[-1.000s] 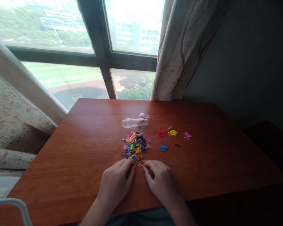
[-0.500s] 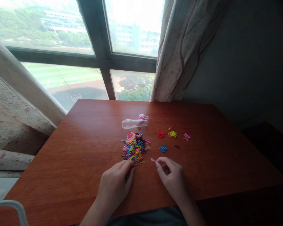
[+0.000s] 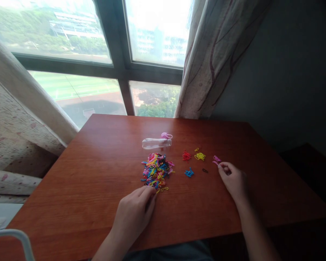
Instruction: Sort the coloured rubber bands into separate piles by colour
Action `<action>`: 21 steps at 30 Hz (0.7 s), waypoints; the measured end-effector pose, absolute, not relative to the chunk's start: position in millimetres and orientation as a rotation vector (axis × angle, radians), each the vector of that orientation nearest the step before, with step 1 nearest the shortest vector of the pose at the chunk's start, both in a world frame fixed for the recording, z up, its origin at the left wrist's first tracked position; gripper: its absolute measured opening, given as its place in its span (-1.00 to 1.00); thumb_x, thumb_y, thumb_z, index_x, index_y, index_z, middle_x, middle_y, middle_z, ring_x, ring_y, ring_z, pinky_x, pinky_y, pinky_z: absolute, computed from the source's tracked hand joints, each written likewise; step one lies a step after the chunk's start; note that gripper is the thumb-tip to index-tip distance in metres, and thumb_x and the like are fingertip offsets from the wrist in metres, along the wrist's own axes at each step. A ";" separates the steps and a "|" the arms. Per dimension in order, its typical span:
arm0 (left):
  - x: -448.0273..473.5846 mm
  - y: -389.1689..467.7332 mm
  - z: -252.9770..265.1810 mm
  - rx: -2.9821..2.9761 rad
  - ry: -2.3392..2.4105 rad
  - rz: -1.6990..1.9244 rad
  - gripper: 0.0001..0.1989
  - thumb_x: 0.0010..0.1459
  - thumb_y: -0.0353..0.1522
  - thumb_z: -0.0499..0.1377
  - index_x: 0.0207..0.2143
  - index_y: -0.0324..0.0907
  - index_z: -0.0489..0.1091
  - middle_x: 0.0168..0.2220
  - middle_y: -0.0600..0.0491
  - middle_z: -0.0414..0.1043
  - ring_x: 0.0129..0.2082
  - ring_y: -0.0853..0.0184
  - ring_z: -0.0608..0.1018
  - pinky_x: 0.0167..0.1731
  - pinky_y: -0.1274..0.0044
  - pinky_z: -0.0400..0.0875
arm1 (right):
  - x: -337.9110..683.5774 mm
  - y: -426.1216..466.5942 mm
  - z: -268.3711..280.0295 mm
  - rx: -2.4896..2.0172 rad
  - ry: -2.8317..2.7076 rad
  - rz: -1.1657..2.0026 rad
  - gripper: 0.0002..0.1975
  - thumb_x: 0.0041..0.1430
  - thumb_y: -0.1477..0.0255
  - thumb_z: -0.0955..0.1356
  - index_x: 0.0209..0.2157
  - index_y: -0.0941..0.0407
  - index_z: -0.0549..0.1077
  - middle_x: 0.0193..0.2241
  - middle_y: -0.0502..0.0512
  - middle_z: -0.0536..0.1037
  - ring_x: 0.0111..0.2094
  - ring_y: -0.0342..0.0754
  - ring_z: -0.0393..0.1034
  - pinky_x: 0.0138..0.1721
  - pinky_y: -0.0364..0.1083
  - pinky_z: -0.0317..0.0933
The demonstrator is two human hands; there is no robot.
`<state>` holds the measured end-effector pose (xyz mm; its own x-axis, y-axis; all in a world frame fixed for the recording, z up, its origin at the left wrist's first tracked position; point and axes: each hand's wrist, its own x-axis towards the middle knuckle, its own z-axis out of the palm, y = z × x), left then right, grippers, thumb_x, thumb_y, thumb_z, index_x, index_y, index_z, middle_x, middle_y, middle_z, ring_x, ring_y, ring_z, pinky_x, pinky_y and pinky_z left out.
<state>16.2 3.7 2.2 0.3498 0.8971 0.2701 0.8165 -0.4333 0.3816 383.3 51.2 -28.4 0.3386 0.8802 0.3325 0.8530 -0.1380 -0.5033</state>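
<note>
At lower centre, the left hand (image 3: 136, 208) is curled nearly closed beside the mixed bands (image 3: 156, 170); right of centre, the right hand (image 3: 235, 181) is likewise pinched at the pink bands (image 3: 216, 158). Whether anything is gripped cannot be told.

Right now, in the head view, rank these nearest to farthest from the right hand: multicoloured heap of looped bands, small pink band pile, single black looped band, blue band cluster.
1. Small pink band pile, close by the right hand.
2. Single black looped band, to its left.
3. Blue band cluster, farther left.
4. Multicoloured heap of looped bands, farthest left, near the left hand.
</note>
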 end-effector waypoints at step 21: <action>16.8 4.9 2.0 2.421 1.543 0.735 -0.85 0.27 -0.36 0.02 -0.30 -0.08 0.38 -0.36 0.12 0.56 -0.41 0.31 0.61 -0.44 0.55 0.40 | 379.9 58.2 -31.6 -2.064 -1.572 -0.002 -0.76 0.13 0.22 0.27 -0.41 0.06 0.48 -0.63 -0.03 0.40 -0.60 -0.11 0.29 -0.52 -0.15 0.03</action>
<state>16.8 4.9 2.0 0.3400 0.8879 0.3099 0.7999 -0.4463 0.4013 379.9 58.2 -31.6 0.3192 0.8934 0.3160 0.8941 -0.1735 -0.4128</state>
